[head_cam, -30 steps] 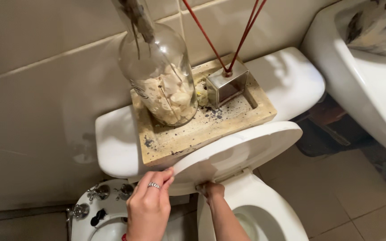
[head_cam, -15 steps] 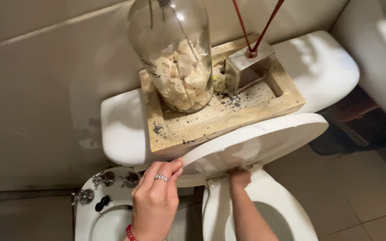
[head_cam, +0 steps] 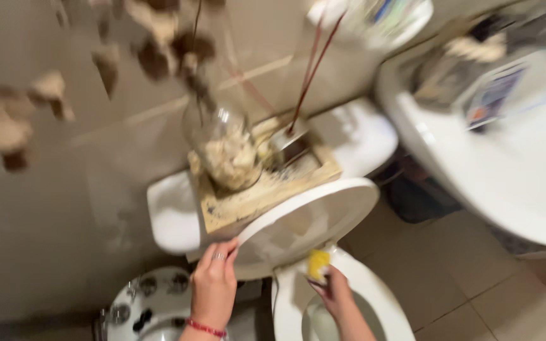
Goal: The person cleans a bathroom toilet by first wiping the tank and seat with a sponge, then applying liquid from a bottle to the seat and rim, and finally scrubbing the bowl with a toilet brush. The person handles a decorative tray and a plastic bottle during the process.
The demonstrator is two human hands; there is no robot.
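two hands work: left hand [head_cam: 213, 287], fingers pinched on the raised white plastic toilet lid [head_cam: 304, 221]; right hand [head_cam: 335, 292] clamps a yellow sponge [head_cam: 317, 264] at the hinge.

1. White, glossy oval plastic toilet lid [head_cam: 311, 218], raised; same white on the toilet seat ring [head_cam: 374, 303] and the ceramic cistern top [head_cam: 172, 211].
2. Bright yellow on the small sponge-like block [head_cam: 317, 264] in the right hand [head_cam: 336, 295].
3. Red on the thin beaded bracelet [head_cam: 206, 328] at the left hand [head_cam: 213, 287]'s wrist; silver on its finger ring.
4. Sandy beige, flecked with black specks, on the rectangular stone-like tray [head_cam: 254, 196].
5. Clear glass on the big round bottle [head_cam: 222, 145], cream-coloured pieces inside.
6. Dark red on the thin reed sticks [head_cam: 308, 76].
7. Beige, plain, on the wall tiles [head_cam: 45, 215]; light tan on the floor tiles [head_cam: 462, 284].
8. White on the round bidet [head_cam: 140, 303] and the washbasin [head_cam: 507, 170].
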